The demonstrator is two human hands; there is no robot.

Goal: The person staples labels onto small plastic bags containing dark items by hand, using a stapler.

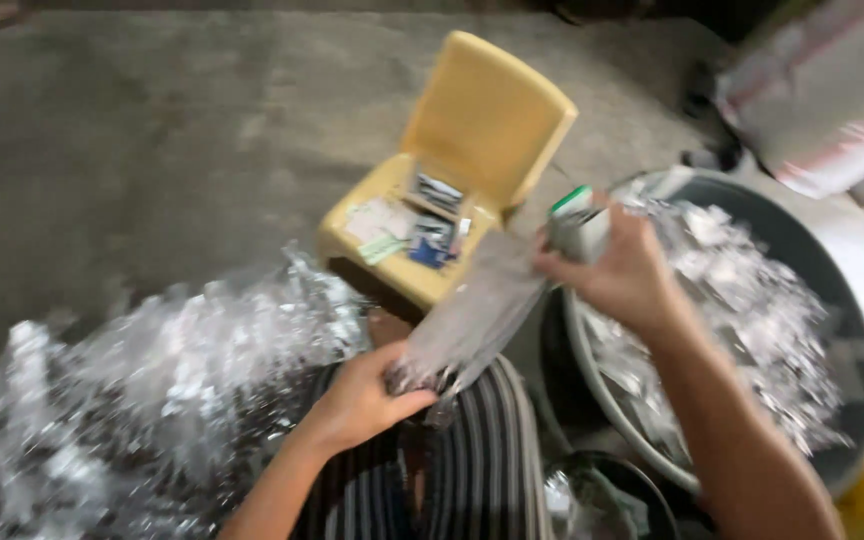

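We see a bare grey concrete floor (152,130) carrying everything here. On it stands a small yellow plastic chair (482,120), its seat strewn with small cards and packets (422,232). At left a heap of shiny clear plastic scraps (132,390) spreads across the floor. At right sits a large dark round tub (802,250) filled with similar scraps.

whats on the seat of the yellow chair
Small flat cards and packets, pale, green and blue, lie on the yellow chair seat. Blur hides detail; its front edge is covered.
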